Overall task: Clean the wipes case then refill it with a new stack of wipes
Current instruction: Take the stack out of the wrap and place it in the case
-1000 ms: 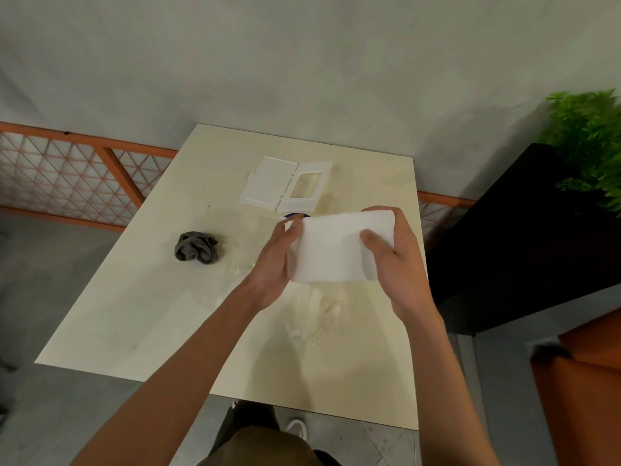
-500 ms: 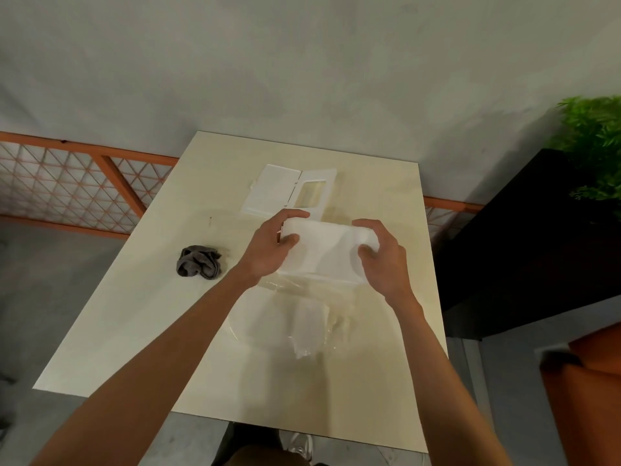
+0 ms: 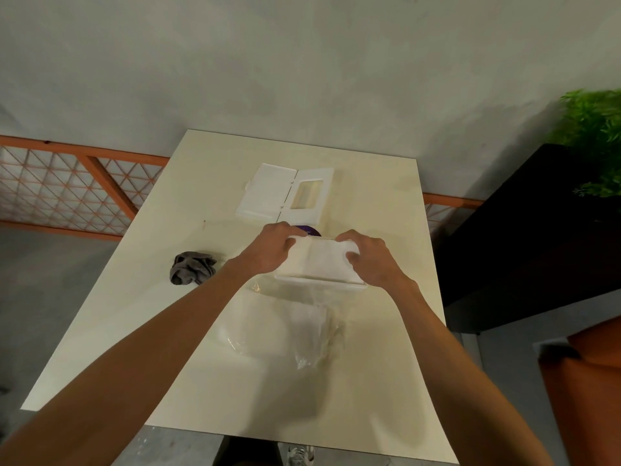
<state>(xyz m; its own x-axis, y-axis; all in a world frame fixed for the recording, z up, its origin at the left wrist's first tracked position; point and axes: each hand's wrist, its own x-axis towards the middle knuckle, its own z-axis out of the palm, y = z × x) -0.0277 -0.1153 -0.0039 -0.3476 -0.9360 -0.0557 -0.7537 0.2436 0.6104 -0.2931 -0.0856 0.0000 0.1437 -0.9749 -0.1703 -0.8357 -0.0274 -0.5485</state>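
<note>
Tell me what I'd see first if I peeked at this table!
In the middle of the table, the left hand and right hand grip a white stack of wipes by its ends, right over a shallow white tray. Behind them lies an open white lid with a window. A crumpled grey cloth sits to the left, and a clear wrapper lies nearer the person.

The stack of wipes is a white folded block. The left hand and right hand grip it at its two ends. It sits over a shallow white case tray at mid-bench, with the tray's near rim showing just below it. The white case lid lies farther back, opened flat in two hinged panels. The right panel has a rectangular window.
</note>
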